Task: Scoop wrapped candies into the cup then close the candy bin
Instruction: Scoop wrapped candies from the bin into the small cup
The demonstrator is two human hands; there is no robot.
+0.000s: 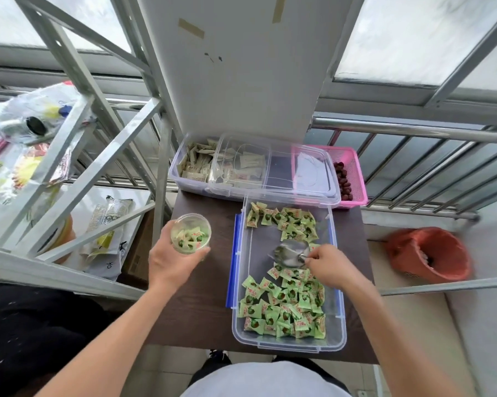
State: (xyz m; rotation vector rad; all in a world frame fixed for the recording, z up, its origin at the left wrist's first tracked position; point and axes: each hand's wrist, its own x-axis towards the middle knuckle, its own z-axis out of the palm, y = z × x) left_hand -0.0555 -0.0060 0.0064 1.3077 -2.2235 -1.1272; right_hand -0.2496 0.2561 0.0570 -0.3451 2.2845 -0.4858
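A clear plastic candy bin (336,308) with blue side latches lies open on a small dark table (201,305). Green wrapped candies (284,305) fill its near end, with more at the far end. My right hand (331,266) grips the handle of a metal scoop (290,253) whose bowl rests in the bare middle of the bin. Left of the bin, my left hand (169,260) holds a clear cup (190,233) upright above the table, with several green candies inside. The bin's clear lid (301,170) lies across the containers behind it.
Behind the bin stand a clear box of white packets (190,164) and a pink basket (353,179) of red fruits. A metal rack (78,167) with bags stands at left. An orange bucket (430,255) sits on the floor at right. A railing runs along the back.
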